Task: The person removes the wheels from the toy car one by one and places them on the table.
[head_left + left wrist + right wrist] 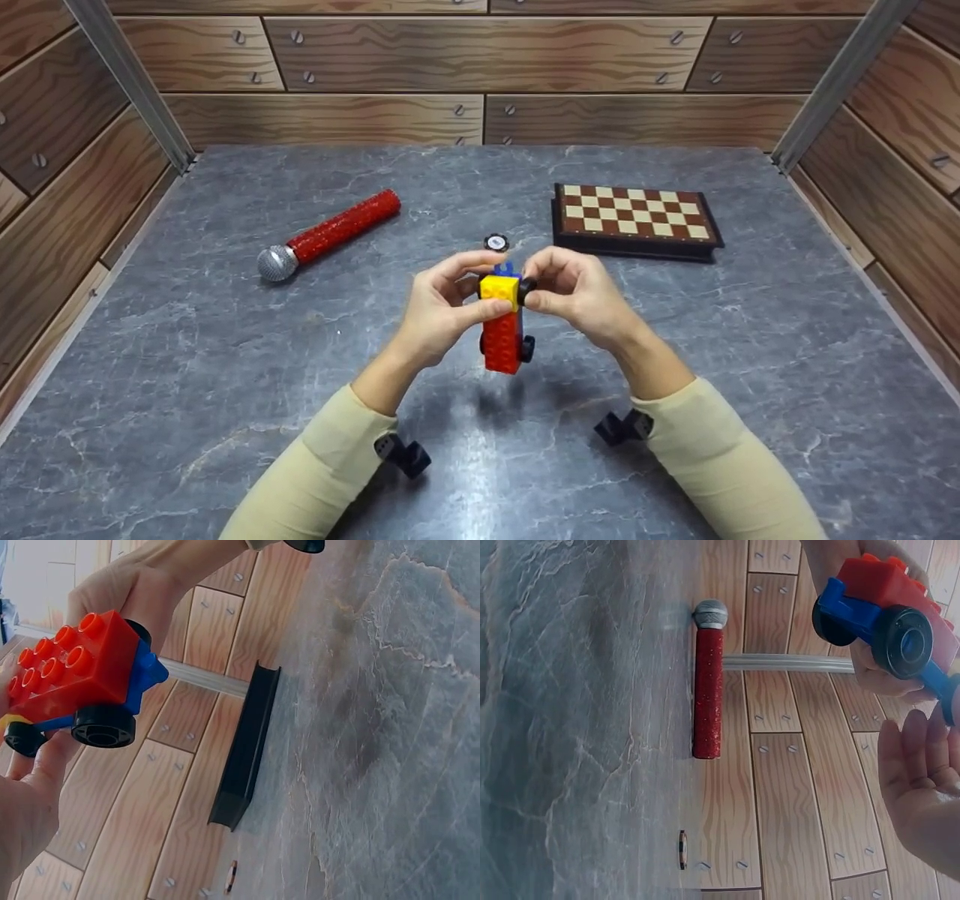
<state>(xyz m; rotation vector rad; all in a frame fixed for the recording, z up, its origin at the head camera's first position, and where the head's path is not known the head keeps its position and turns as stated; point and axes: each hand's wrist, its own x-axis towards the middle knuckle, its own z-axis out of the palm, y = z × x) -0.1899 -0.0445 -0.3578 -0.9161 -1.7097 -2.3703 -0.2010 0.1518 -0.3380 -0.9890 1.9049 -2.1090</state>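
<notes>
A red toy microphone [330, 232] lies far left on the gray table [225, 360]. The left hand [439, 307] pinches the block car [504, 322] to keep it up in the air. The right hand [574, 289] pinches its top black wheel [526, 289]. A loose wheel [496, 242] lies behind, a chessboard [634, 217] right. Nothing blocks them.

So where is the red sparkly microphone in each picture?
Head: the microphone lies left of the middle on the table, left of both hands.
Left wrist: not in it.
Right wrist: upper middle, standing up and down in the picture.
Shared landmark: the toy car.
</notes>
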